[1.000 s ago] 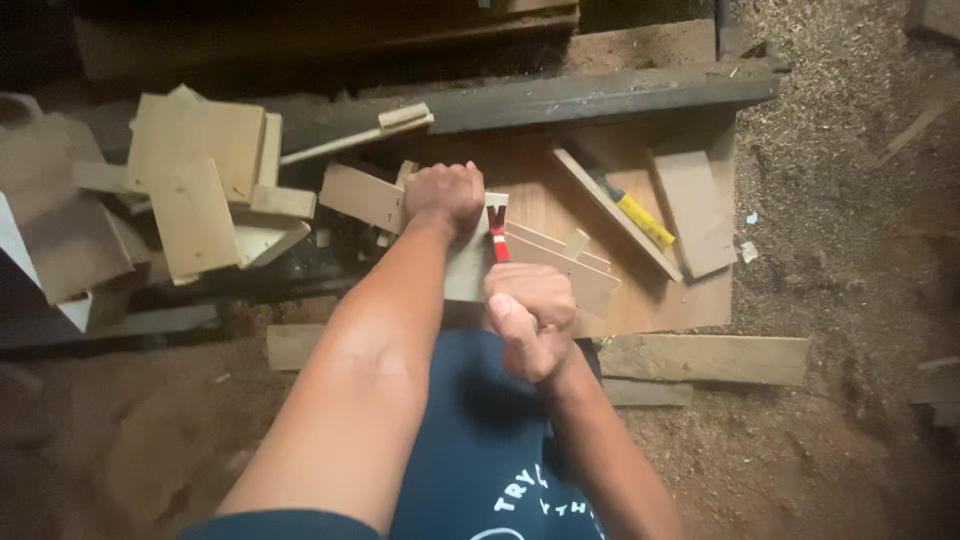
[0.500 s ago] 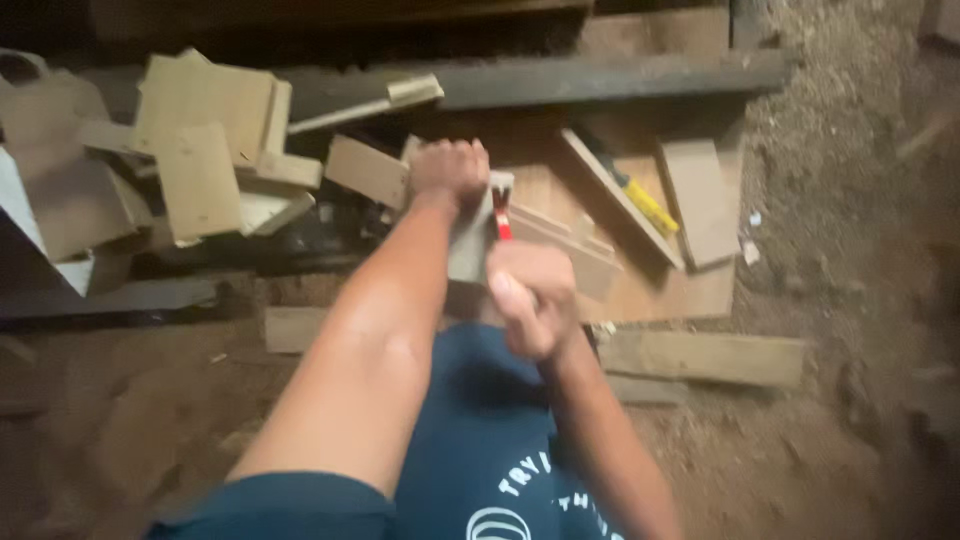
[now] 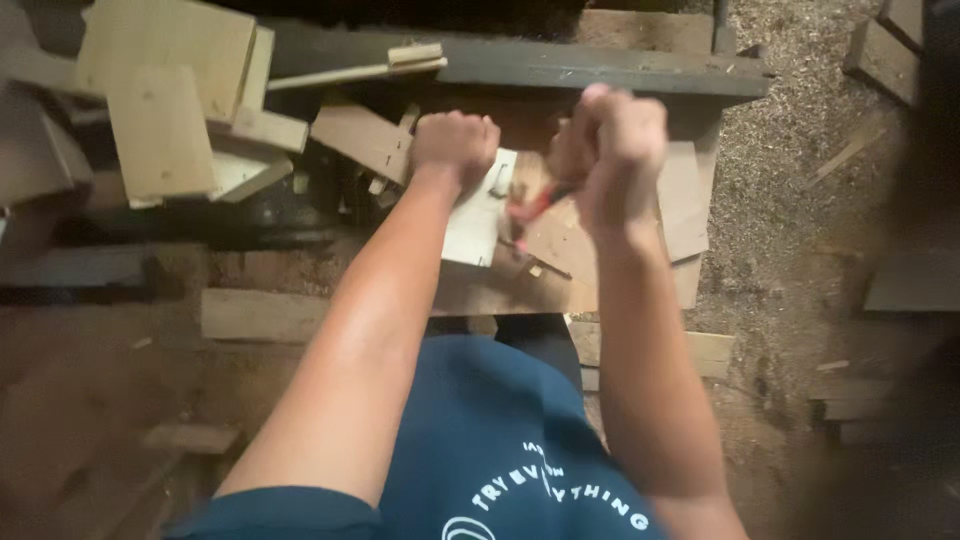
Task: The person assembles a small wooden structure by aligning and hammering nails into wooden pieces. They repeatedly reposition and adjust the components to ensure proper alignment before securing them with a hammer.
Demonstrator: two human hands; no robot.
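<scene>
- a rough woodworking shop is shown.
- offcuts of pale wood are piled at the left.
- sawdust and shavings are spread over the dirt floor.
- a dark beam is laid across the top, with flat boards scattered about it.

No packages, labels, signs, screens.

1 head camera looks steeply down, close, somewhat blurred.
</scene>
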